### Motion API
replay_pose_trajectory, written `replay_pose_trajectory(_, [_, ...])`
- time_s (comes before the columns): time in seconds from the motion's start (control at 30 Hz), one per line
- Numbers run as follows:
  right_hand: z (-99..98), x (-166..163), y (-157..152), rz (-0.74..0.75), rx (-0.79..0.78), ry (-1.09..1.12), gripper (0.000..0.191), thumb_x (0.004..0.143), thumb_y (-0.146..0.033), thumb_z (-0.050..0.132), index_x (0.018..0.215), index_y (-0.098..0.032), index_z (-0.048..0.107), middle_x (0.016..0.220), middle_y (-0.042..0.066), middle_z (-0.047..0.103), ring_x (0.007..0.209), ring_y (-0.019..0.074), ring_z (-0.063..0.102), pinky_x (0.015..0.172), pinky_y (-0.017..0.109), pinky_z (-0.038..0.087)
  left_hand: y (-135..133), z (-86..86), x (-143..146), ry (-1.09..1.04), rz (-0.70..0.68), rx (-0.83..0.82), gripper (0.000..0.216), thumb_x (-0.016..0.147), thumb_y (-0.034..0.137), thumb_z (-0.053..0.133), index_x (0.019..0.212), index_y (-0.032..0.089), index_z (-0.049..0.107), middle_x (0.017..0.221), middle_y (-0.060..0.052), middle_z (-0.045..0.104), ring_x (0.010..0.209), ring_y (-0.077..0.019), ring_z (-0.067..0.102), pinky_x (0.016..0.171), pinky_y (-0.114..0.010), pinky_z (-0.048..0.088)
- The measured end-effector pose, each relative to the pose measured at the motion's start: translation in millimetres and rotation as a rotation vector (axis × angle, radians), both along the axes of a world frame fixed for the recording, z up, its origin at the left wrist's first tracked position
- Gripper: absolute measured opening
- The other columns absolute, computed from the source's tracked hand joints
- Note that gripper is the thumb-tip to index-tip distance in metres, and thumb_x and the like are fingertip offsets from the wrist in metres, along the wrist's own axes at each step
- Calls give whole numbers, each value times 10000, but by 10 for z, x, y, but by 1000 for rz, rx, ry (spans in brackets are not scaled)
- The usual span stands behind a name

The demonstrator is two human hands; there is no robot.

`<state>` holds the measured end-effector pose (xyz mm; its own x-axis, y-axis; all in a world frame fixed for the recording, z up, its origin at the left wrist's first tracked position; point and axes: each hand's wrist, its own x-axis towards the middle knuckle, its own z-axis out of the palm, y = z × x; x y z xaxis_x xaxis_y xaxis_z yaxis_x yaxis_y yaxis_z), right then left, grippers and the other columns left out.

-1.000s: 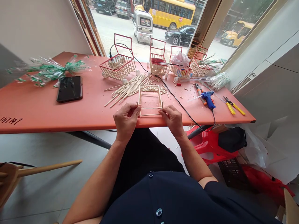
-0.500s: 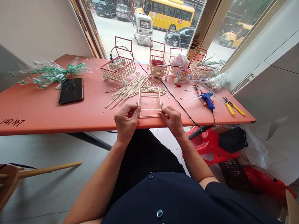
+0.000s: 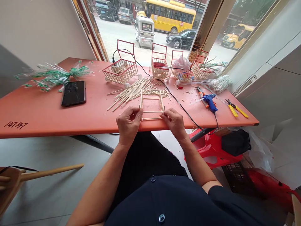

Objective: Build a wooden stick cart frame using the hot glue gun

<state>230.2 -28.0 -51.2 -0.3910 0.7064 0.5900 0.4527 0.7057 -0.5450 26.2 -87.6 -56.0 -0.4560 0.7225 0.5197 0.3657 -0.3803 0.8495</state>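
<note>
A small frame of thin wooden sticks (image 3: 152, 112) stands at the table's front edge, between my two hands. My left hand (image 3: 129, 121) pinches its left near corner, thumb and fingers closed round the sticks. At the right near corner my right hand (image 3: 174, 121) grips the frame the same way. Short stick ends poke up beside the fingertips of both hands. The fingers hide the corner joints. Just behind the frame lies a pile of loose wooden sticks (image 3: 131, 92).
Several red-rimmed stick carts (image 3: 120, 72) line the back of the table (image 3: 47, 121). On the right lie a blue glue gun (image 3: 209, 101), its black cable and yellow-handled pliers (image 3: 236, 109). A phone (image 3: 74, 93) and green-and-clear plastic wrappers (image 3: 58, 73) lie on the left.
The view has shifted slightly, so everything appears a little lower and further right. Both hands keep their hold on the stick frame, with no clear movement against the table.
</note>
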Motion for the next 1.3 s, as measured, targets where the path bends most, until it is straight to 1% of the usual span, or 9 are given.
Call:
replay_pose_trajectory(0.17, [14, -3, -11, -10, -24, -13, 337, 1066, -369, 603, 764, -227, 554, 802, 6, 573, 721, 150, 508, 732, 258, 442, 8, -9, -3, -3, 1, -4, 178, 924, 372, 721, 871, 204, 703, 710, 34, 659, 603, -119, 638, 654, -264, 514])
replay_pose_trajectory(0.33, [18, -4, -19, -24, -41, -31, 310, 1053, -334, 619, 767, -227, 564, 817, 9, 579, 731, 154, 511, 738, 265, 444, -8, 14, 2, -1, -5, -7, 168, 924, 364, 720, 876, 203, 715, 719, 32, 670, 603, -114, 637, 647, -260, 513])
replay_pose_trajectory(0.53, [31, 5, -37, -22, -34, -33, 295, 1056, -346, 619, 789, -226, 581, 829, 15, 602, 735, 155, 531, 743, 268, 454, -8, -5, 1, 4, -1, -23, 164, 925, 364, 731, 891, 204, 731, 734, 22, 692, 624, -121, 644, 664, -264, 530])
replay_pose_trajectory(0.67, [50, 21, -57, -8, -31, -24, 275, 1050, -304, 626, 793, -226, 566, 831, 11, 600, 729, 149, 536, 741, 261, 458, -24, -10, -4, 16, 11, -30, 156, 942, 357, 734, 909, 205, 743, 726, 25, 695, 624, -118, 641, 670, -262, 530])
replay_pose_trajectory(0.77, [62, 41, -65, 3, -44, -25, 271, 1046, -298, 631, 791, -224, 581, 832, 12, 614, 725, 146, 545, 740, 260, 468, -54, -10, -10, 48, 8, -18, 122, 958, 326, 734, 945, 208, 758, 764, 23, 717, 642, -112, 660, 690, -258, 541])
replay_pose_trajectory(0.87, [76, 62, -71, 3, -69, -25, 250, 1050, -320, 630, 819, -225, 637, 828, 18, 641, 730, 153, 568, 736, 264, 486, -91, -19, -20, 95, -2, -3, 114, 976, 304, 728, 1027, 216, 780, 838, 14, 745, 679, -107, 675, 736, -257, 563])
replay_pose_trajectory(1.0, [92, 80, -82, -1, -80, -23, 237, 1061, -337, 621, 863, -227, 689, 826, 25, 673, 731, 157, 603, 726, 263, 504, -128, -36, -40, 118, -15, -34, 124, 980, 294, 734, 1071, 226, 780, 857, 20, 741, 682, -101, 671, 738, -250, 578])
replay_pose_trajectory(1.17, [104, 86, -92, -4, -54, -22, 205, 1050, -300, 647, 864, -225, 691, 822, 21, 699, 721, 148, 633, 717, 246, 519, -144, -34, -78, 144, -41, -67, 148, 978, 301, 735, 1110, 237, 760, 869, 28, 738, 666, -102, 682, 701, -245, 592])
replay_pose_trajectory(1.3, [149, 100, -106, 2, -76, -38, 168, 1047, -276, 651, 892, -226, 691, 846, 24, 735, 731, 152, 674, 725, 248, 548, -167, 35, -167, 275, -45, -21, 179, 972, 290, 736, 1147, 255, 756, 875, 8, 716, 738, -132, 686, 736, -271, 608])
